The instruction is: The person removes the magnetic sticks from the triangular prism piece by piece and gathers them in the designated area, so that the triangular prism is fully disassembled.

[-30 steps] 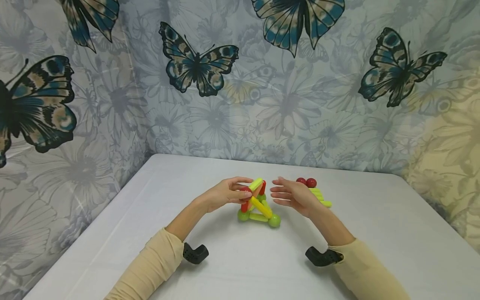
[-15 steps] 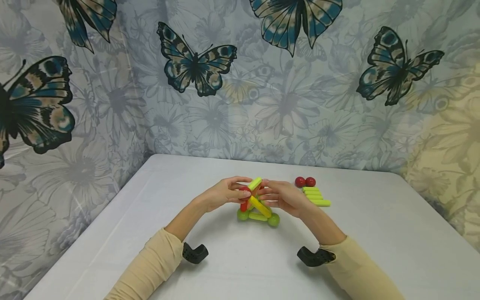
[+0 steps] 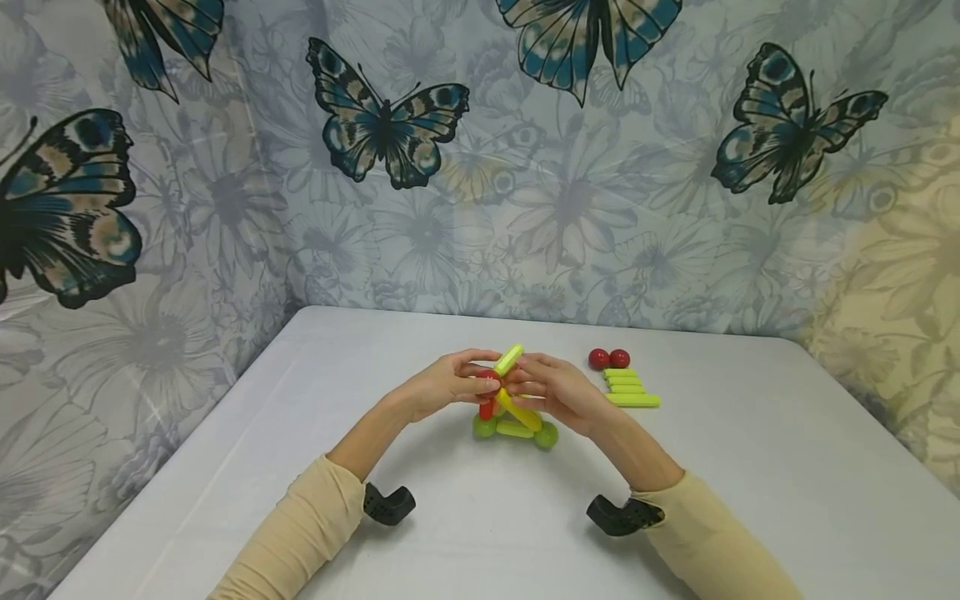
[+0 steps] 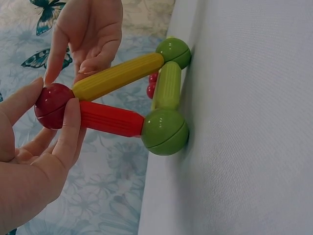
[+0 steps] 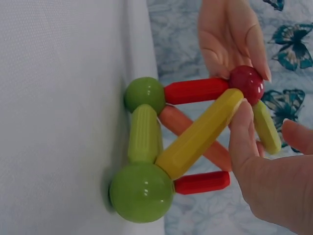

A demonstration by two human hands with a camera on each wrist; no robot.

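A small structure of rods and balls stands on the white table. My left hand [image 3: 438,387] pinches its top red ball [image 4: 51,110] between thumb and fingers. From that ball a red rod [image 4: 112,119] and a yellow rod [image 5: 198,134] slope down to green balls [image 5: 142,193], joined by a lime rod [image 5: 145,134] at the base. Another lime rod [image 3: 508,359] sticks out from the red ball. With fingertips on the yellow rod's upper end, my right hand [image 3: 562,396] keeps its thumb apart. An orange rod [image 5: 178,122] and a second red rod [image 5: 203,182] show behind.
Two loose red balls [image 3: 619,358] sit together at the back right of the table [image 3: 480,533]. Several loose lime rods [image 3: 633,401] lie in front of them. Patterned butterfly cloth [image 3: 420,250] hangs behind the table. A black wrist mount [image 3: 624,515] projects from each sleeve.
My right hand has moved left from beside the structure to its top, touching it now. The left hand stays on the red ball. The protruding lime rod points slightly higher.
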